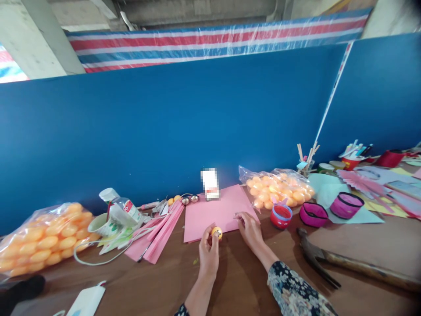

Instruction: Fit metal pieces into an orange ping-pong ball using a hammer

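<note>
My left hand (pixel 208 250) is closed around a small orange ball (pixel 216 232), held up just in front of a pink paper sheet (pixel 215 211) on the brown table (pixel 250 281). My right hand (pixel 250 229) rests on the near right corner of that sheet, fingers curled, pinching something small and shiny that I cannot make out. A floral sleeve (pixel 296 294) covers my right forearm.
Bags of orange balls lie at the left (pixel 46 239) and behind right (pixel 279 188). Folded pink paper strips (pixel 159 237), a plastic bottle (pixel 121 207), a paper cup (pixel 101 224), a red cup (pixel 281 216), magenta cups (pixel 346 205), a hammer (pixel 315 256) and a blue partition (pixel 184 127) surround me.
</note>
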Tool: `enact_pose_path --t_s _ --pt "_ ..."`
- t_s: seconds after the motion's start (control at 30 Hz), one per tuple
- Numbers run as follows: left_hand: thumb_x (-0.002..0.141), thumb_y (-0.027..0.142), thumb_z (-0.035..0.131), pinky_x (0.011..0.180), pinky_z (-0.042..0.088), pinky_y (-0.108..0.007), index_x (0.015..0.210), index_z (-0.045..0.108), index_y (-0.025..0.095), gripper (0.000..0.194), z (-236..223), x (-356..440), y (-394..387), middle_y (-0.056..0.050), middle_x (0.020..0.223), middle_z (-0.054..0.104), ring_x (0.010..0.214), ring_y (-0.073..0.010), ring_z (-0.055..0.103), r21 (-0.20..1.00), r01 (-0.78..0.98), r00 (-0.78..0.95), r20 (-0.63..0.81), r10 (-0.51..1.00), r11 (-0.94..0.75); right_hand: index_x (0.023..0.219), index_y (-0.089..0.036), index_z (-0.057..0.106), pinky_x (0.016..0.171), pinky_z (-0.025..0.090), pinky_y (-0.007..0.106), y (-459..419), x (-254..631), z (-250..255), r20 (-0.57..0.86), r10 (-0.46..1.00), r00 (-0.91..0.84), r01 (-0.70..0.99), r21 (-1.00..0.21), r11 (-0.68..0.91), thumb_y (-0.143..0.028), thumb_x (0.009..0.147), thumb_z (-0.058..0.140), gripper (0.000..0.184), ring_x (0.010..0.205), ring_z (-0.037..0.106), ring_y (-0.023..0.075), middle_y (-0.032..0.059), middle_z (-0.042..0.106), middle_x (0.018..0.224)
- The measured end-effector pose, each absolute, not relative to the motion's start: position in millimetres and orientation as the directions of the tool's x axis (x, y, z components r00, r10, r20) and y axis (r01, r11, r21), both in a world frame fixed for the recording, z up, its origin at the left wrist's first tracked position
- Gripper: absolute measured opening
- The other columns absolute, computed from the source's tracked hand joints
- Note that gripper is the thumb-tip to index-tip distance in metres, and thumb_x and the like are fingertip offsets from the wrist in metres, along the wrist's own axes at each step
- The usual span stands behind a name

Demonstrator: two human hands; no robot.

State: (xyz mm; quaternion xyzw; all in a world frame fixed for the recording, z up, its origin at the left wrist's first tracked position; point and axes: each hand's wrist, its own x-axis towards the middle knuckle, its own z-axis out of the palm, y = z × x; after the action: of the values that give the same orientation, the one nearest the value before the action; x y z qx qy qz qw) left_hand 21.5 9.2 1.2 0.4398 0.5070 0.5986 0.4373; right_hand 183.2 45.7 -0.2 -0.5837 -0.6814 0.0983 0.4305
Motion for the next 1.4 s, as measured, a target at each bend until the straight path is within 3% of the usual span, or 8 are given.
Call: enact_pose_path --t_s 0.3,0.43,0.77,1.13,1.27,1.4 --pt "0.072 0.039 0.057 0.072 0.05 -0.029 0.11 0.055 0.016 0.044 3.8 24.6 8.3 -0.01 0.102 0.06 0.081 -0.0161 0.059 0.972 -0.221 -0.259 0.015 0.966 -0.075 0.085 -0.02 0.056 0.069 0.043 0.026 46.0 182.2 0.0 0.466 0.883 0.062 0.73 -0.624 0.278 -0.015 0.076 0.039 0.02 0.079 0.057 0.0173 0.0042 0.062 0.084" --pt "0.07 0.038 0.059 0.073 0.049 -0.028 0.107 0.057 0.015 0.043 3.2 23.5 8.5 -0.009 0.096 0.062 0.078 -0.0155 0.06 0.979 -0.185 -0.248 0.042 0.968 -0.09 0.086 -0.02 0.057 0.07 0.043 0.027 45.6 182.3 -0.6 0.487 0.872 0.047 0.726 -0.616 0.305 -0.015 0.077 0.039 0.021 0.079 0.057 0.0173 0.0045 0.062 0.084" --pt "0.07 0.036 0.06 0.084 0.045 -0.031 0.103 0.06 0.016 0.038 4.3 21.4 5.6 -0.01 0.104 0.061 0.097 -0.0201 0.056 0.987 -0.07 -0.217 0.128 0.968 -0.146 0.084 -0.019 0.058 0.069 0.043 0.026 45.1 182.4 2.9 0.482 0.874 0.058 0.722 -0.625 0.297 -0.015 0.076 0.039 0.021 0.079 0.057 0.0171 0.0045 0.062 0.084" --pt "0.067 0.036 0.063 0.079 0.048 -0.029 0.107 0.056 0.017 0.045 -3.1 21.9 11.5 -0.009 0.109 0.056 0.093 -0.018 0.056 0.981 -0.156 -0.304 0.064 0.95 -0.116 0.084 -0.019 0.058 0.068 0.043 0.028 46.5 183.2 1.9 0.466 0.878 0.106 0.675 -0.682 0.281 -0.019 0.079 0.04 0.019 0.078 0.057 0.0186 0.0055 0.062 0.083" --pt "0.067 0.034 0.064 0.078 0.048 -0.029 0.111 0.05 0.019 0.049 -3.1 21.5 12.5 -0.007 0.103 0.057 0.084 -0.014 0.058 0.977 -0.183 -0.308 0.044 0.95 -0.105 0.083 -0.018 0.057 0.068 0.044 0.029 42.9 180.8 9.2 0.467 0.869 0.165 0.554 -0.773 0.31 -0.025 0.08 0.042 0.017 0.078 0.056 0.0186 0.0069 0.062 0.084" --pt "0.066 0.034 0.065 0.078 0.048 -0.03 0.105 0.053 0.016 0.044 -0.1 20.9 11.0 -0.007 0.098 0.059 0.085 -0.0152 0.059 0.979 -0.186 -0.299 0.03 0.954 -0.089 0.084 -0.017 0.057 0.065 0.045 0.028 34.5 167.7 15.8 0.339 0.917 0.209 0.228 -0.929 0.292 -0.034 0.078 0.05 0.019 0.074 0.056 0.0173 0.0061 0.061 0.082"
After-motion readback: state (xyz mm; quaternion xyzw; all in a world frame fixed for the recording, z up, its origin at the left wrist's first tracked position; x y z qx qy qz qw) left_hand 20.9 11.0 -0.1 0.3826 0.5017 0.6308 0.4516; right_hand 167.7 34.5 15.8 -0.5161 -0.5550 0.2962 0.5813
